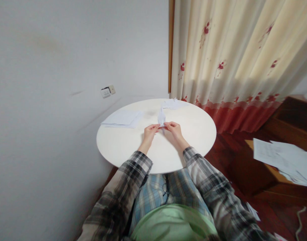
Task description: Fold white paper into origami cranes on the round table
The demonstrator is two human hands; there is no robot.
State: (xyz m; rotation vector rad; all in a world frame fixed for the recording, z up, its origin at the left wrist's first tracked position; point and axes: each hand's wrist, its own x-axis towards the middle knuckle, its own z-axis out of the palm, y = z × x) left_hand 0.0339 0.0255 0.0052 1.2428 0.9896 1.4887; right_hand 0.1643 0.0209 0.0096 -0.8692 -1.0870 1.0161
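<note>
A small piece of folded paper (162, 116), pale and narrow with a pointed far end, is held up over the round white table. My left hand (151, 131) pinches its near left edge between thumb and fingertips. On the other side my right hand (174, 129) pinches the near right edge in the same way. The fingertips of both hands almost meet at the paper's near end, hiding part of the folds there.
The round white table (128, 147) carries a stack of white paper (122, 118) at left and crumpled paper pieces (172, 103) at the back. A wall socket (105, 92) is at left, a floral curtain (219, 50) behind. Loose printed sheets (281, 157) lie on wooden furniture at right.
</note>
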